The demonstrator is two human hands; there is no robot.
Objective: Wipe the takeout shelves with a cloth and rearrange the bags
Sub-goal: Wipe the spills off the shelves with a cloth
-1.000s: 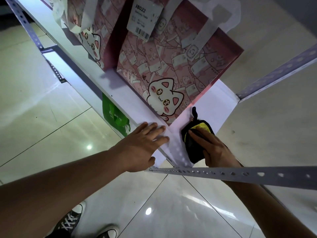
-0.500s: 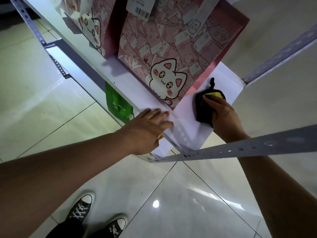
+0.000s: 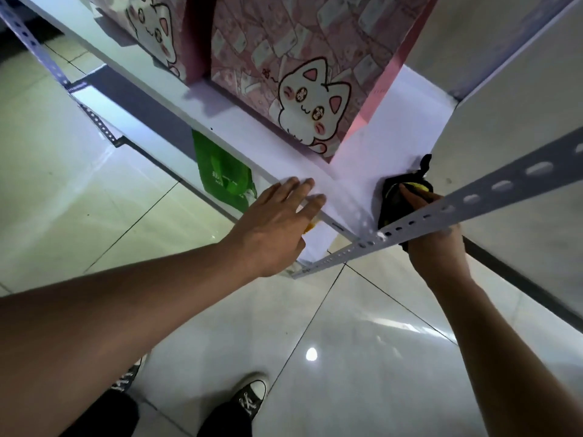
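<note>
A person wipes a white shelf [image 3: 372,152] with a dark cloth [image 3: 389,197] that shows a yellow patch; the right hand [image 3: 432,234] presses the cloth down at the shelf's near right corner, partly hidden behind a perforated metal rail [image 3: 473,197], so whether its grip is curled round the cloth or lies flat on it cannot be told; the left hand [image 3: 277,222] rests open, fingers straight, on the shelf's near edge, holding nothing.

Two pink bags [image 3: 303,74] printed with a white cat stand on the shelf just beyond the hands, the right one close to the cloth; a wide stroke to the left could, by the look of it, nudge that bag or tip it toward the edge; the rail sits so near the right wrist that a quick pull back might knock against it; weight leaned on the left hand could rock a light frame.

The shelf is smooth and pale, likely easy for the cloth to slide on; a green bag [image 3: 224,175] hangs or stands at a lower level to the left; below lies a glossy tiled floor [image 3: 94,200] catching ceiling lights, with the person's black-and-white sneakers [image 3: 249,395] at the near edge.
</note>
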